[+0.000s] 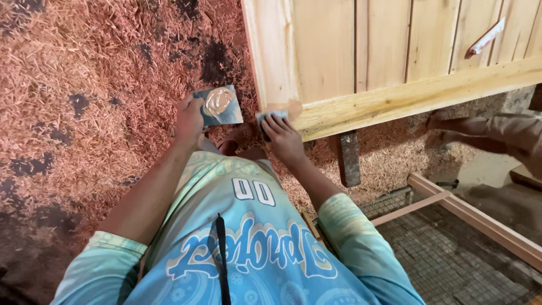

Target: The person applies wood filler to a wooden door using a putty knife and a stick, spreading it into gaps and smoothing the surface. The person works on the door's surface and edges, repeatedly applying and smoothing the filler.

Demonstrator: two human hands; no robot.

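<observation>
Head view — left hand grips a square filler-smeared tile, right hand presses a small scraper against the pale wooden door frame — likely spreading filler, reloading next.

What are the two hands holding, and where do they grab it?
The left hand grips a small flat board with a blob of tan paste by its left edge. The right hand presses a small pad against the wooden panel's corner.

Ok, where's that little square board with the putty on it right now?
In the head view, the square board is in the left hand, left of centre, over the sawdust floor beside the wooden door's lower corner.
</observation>
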